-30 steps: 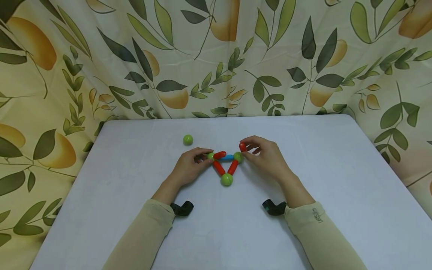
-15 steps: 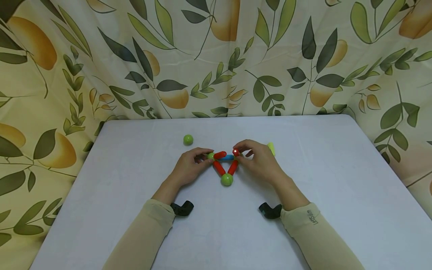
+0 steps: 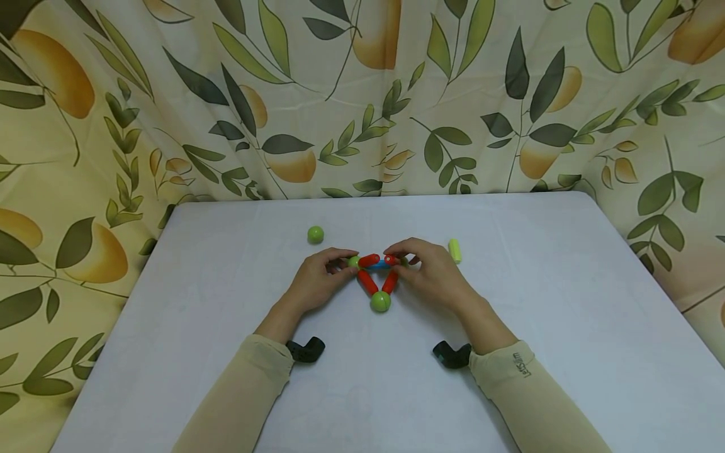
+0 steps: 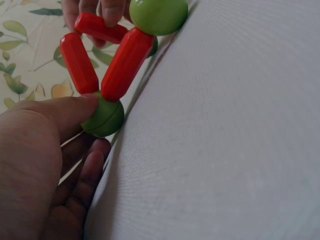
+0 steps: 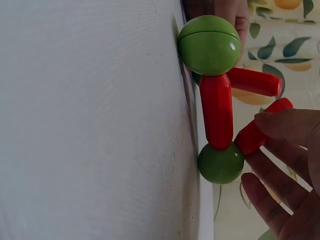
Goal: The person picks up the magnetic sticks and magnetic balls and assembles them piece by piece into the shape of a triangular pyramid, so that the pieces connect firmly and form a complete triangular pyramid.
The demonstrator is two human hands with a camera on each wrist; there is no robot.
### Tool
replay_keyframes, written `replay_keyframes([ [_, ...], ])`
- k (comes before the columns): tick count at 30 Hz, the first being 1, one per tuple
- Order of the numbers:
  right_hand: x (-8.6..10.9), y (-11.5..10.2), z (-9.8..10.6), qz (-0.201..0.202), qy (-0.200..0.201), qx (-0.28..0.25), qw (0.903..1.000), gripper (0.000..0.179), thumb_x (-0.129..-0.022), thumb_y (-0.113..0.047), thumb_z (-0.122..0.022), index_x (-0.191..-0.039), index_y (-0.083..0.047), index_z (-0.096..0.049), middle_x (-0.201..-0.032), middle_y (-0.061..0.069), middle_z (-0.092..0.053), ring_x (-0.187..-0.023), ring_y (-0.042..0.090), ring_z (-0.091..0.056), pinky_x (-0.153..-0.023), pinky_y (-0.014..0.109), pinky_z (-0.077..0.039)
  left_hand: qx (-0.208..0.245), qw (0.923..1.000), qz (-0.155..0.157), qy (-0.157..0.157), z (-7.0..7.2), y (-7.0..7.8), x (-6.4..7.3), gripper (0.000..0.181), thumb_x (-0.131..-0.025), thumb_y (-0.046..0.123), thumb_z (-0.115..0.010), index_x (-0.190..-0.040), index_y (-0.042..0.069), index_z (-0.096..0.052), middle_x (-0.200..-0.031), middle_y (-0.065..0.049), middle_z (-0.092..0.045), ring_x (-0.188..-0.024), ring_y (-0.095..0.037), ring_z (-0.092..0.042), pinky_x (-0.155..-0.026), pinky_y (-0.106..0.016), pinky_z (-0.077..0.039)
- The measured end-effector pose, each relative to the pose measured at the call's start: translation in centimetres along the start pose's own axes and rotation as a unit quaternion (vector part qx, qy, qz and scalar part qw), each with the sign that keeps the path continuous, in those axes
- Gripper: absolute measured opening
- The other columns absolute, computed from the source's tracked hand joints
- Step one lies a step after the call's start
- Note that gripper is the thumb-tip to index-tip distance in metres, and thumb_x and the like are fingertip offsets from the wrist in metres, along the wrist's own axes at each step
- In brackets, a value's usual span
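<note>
Behind the triangle (image 3: 367, 282), a patterned curtain (image 3: 419, 157) is hanging, and under the triangle a white table (image 3: 170, 352) is being used as the work surface. At the triangle's right corner, the right rod (image 5: 260, 127) is being pinched between the thumb and fingers of the right hand (image 3: 436, 269), its lower end touching the right ball (image 5: 221, 164). At its left corner, the left ball (image 4: 102, 117) is being gripped by the left hand (image 3: 318, 277), and the left rod (image 3: 369, 260) is slanting up from there. The triangle's far side is being formed by a blue rod (image 3: 377, 265); its front corner, by the near ball (image 3: 381, 302). Beyond the triangle, a loose ball (image 3: 315, 234) is lying to the left and a yellow rod (image 3: 455, 250) to the right, both untouched.

Apparently, the right rod is being joined or angled at its ball; a firm push along its length, with the left corner held steady, is probably being called for. Whether it is fully seated cannot be told.
</note>
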State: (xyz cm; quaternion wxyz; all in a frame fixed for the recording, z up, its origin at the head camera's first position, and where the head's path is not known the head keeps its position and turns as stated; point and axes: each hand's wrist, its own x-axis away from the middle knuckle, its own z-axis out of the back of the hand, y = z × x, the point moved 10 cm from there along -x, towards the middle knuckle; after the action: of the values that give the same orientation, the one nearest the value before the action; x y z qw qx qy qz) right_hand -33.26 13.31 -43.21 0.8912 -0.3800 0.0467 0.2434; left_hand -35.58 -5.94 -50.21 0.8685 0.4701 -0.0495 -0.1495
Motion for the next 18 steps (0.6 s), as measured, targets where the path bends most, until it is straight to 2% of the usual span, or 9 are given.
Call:
replay_keyframes([
  [9, 0.0, -0.02, 0.13, 0.012, 0.001, 0.018, 0.9998, 0.032, -0.091, -0.004, -0.077, -0.121, -0.013, -0.073, -0.114, 0.003, -0.075, -0.102, 0.023, -0.07, -0.087, 0.045, -0.059, 0.006, 1.0, -0.008, 0.003, 0.03, 0.17, -0.19, 0.032, -0.097, 0.031, -0.074, -0.128, 0.023, -0.073, -0.104, 0.002, -0.071, -0.091, -0.016, -0.064, -0.082, -0.032, -0.053],
  [18, 0.03, 0.03, 0.38, 0.016, 0.0, 0.024, 0.9996, 0.034, -0.09, -0.004, -0.078, -0.123, -0.013, -0.071, -0.115, 0.003, -0.074, -0.105, 0.024, -0.068, -0.087, 0.044, -0.059, 0.01, 0.9999, 0.009, -0.002, -0.11, -0.06, -0.05, 0.032, -0.097, 0.034, -0.074, -0.129, 0.025, -0.072, -0.111, 0.005, -0.071, -0.094, -0.016, -0.064, -0.084, -0.034, -0.054],
])
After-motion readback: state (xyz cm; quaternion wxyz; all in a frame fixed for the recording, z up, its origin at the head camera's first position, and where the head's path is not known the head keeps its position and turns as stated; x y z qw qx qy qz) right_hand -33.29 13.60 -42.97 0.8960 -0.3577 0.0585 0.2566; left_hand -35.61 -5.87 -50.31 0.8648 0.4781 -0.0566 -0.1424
